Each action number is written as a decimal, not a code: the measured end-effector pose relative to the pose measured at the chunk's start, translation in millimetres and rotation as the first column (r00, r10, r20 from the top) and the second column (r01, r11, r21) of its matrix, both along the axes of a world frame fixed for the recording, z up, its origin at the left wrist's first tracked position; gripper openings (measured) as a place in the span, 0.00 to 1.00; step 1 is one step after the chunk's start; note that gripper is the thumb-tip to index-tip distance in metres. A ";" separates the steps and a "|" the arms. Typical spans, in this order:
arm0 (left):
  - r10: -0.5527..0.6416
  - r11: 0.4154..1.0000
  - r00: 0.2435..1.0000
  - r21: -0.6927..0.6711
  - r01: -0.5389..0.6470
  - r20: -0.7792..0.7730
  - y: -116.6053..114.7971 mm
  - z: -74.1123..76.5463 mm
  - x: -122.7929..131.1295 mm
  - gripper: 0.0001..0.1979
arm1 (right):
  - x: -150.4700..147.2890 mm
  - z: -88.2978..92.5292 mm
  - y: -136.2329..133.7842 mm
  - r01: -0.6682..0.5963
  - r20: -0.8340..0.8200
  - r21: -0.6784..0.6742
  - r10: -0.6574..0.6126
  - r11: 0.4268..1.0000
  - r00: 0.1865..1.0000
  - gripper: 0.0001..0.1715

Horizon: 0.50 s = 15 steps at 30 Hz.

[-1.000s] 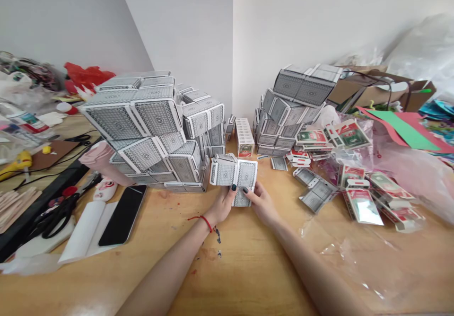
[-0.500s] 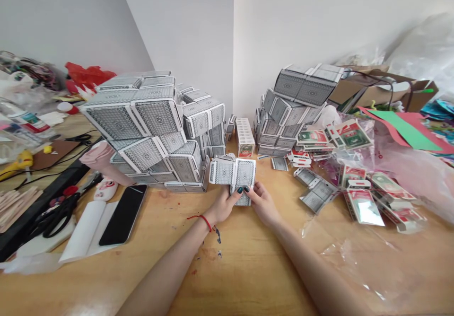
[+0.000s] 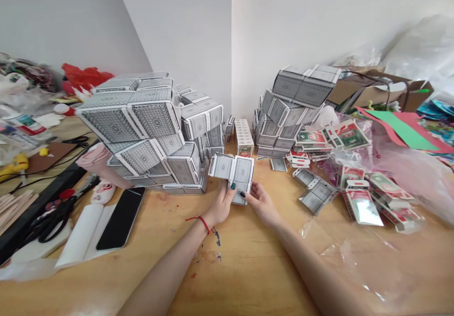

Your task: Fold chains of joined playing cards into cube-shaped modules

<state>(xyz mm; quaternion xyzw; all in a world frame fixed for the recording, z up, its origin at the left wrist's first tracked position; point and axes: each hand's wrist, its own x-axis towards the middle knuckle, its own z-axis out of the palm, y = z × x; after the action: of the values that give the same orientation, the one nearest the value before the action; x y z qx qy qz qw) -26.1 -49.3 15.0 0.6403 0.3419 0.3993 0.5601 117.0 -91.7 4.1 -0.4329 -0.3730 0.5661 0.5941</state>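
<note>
Both my hands hold a small grey patterned card box (image 3: 237, 174) just above the wooden table (image 3: 248, 268), near its middle. My left hand (image 3: 220, 206) grips the box from the lower left, thumb on its face. My right hand (image 3: 260, 204) pinches its lower right edge. The box's flaps stand partly unfolded. A tall pile of the same grey boxes (image 3: 142, 127) rises directly to the left, and a second pile (image 3: 291, 108) stands at the back right.
Flat red-and-green packs (image 3: 358, 197) and clear plastic wrap (image 3: 354, 259) lie to the right. A black phone (image 3: 118, 216), white paper (image 3: 81, 235) and black scissors (image 3: 49, 219) lie to the left. A brown carton (image 3: 372, 91) and coloured paper sheets (image 3: 404, 129) sit at the back right.
The box has tilted slightly and shifted a little toward the left pile. My fingers have closed in nearer each other on its lower edge.
</note>
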 end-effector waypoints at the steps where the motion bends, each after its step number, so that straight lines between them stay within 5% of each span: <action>1: -0.002 1.000 1.000 -0.009 0.002 0.007 -0.4 0.1 -0.1 0.22 | 0.5 0.3 -0.3 -0.001 0.020 0.009 0.001 1.000 1.000 0.27; 6: -0.065 0.995 0.996 -0.075 0.069 0.061 -2.0 -2.0 -1.0 0.25 | 4.0 5.3 0.5 -0.005 0.071 0.125 -0.004 0.992 0.997 0.29; 9: -0.145 0.989 0.988 -0.022 0.144 -0.052 -1.2 -5.1 -2.4 0.22 | 7.2 7.7 1.1 0.031 0.107 0.184 -0.051 0.982 0.993 0.33; 15: -0.022 0.990 0.992 0.133 0.039 -0.125 -0.6 -7.9 0.4 0.22 | 12.1 1.6 -1.1 0.066 0.209 0.168 -0.101 0.984 0.973 0.32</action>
<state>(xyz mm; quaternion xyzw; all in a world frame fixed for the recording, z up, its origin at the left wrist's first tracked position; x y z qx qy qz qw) -25.7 -49.9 7.0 0.7055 0.3380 0.3726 0.4992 129.1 -92.8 5.7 -0.4583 -0.4613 0.4581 0.6060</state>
